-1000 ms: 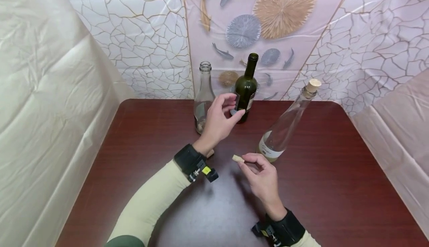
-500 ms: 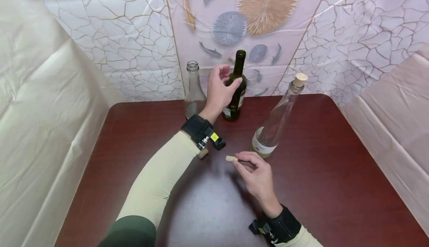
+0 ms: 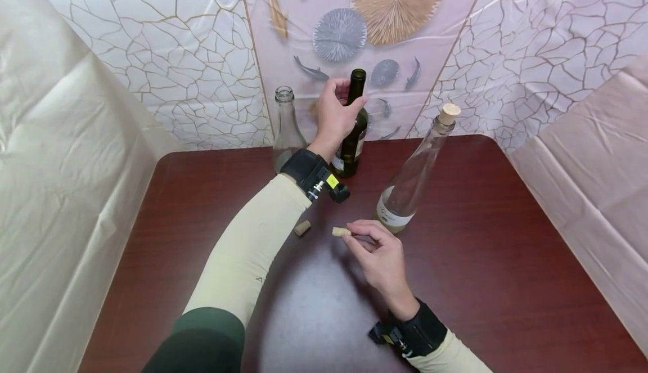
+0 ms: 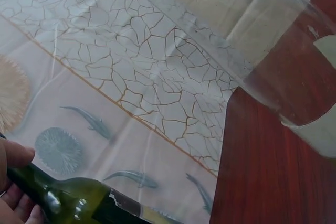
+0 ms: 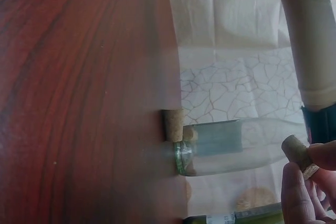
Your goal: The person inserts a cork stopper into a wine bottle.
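My left hand [image 3: 335, 117] reaches to the back of the table and grips the neck of a dark green wine bottle [image 3: 360, 128], which stands upright with its mouth uncovered. In the left wrist view, the thumb lies over the bottle's neck and the fingers curl beneath it. Lower and to the right, my right hand [image 3: 386, 260] pinches a small cork [image 3: 341, 231] between thumb and fingertips, held above the table. The right wrist view shows this cork [image 5: 296, 150] up close. A second cork [image 3: 302, 228] stands on the table near the left sleeve.
A clear bottle [image 3: 287, 128] without a stopper stands left of the green one, partly behind the left wrist. To the right is a tall clear bottle [image 3: 409, 184] with a white label and a cork [image 3: 449, 113] in its mouth. Patterned cloth hangs behind the table [image 3: 506, 238].
My left hand has moved up from in front of the bottles to the green wine bottle's neck and closed round it. The right hand still holds its cork. The head view has shifted slightly.
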Demonstrator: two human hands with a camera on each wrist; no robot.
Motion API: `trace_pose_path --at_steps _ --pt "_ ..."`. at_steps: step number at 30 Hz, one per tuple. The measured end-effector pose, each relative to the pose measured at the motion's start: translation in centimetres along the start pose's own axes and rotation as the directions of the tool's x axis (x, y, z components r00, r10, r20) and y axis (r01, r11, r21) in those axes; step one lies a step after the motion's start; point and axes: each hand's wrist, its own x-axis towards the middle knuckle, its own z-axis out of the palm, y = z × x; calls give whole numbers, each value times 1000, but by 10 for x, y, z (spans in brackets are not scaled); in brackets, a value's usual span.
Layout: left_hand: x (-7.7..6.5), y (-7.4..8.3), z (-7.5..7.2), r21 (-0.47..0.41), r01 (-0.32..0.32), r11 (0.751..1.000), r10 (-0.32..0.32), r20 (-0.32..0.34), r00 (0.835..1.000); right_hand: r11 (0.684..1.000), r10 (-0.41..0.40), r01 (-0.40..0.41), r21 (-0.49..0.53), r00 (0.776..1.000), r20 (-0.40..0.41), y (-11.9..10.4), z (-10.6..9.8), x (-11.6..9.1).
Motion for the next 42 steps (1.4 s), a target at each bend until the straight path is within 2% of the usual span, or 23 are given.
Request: trace_pose_path --at_steps 4,13,21,35,42 --pt "0 -6 0 34 13 999 -14 7 1000 1000 -9 10 23 1000 -7 0 2 2" --pt "2 -13 -1 64 -39 997 37 33 999 1000 11 -11 16 1000 0 -1 3 4" --pt "2 -14 0 135 -37 990 31 47 998 1000 11 -11 22 1000 -11 -2 2 4" --pt "-1 -16 -6 124 -90 988 85 49 995 1000 -25 25 -2 1000 -16 -1 -1 4" --pt "-7 -17 -9 159 -103 982 92 70 993 1000 -14 14 2 1000 -21 -1 -2 3"
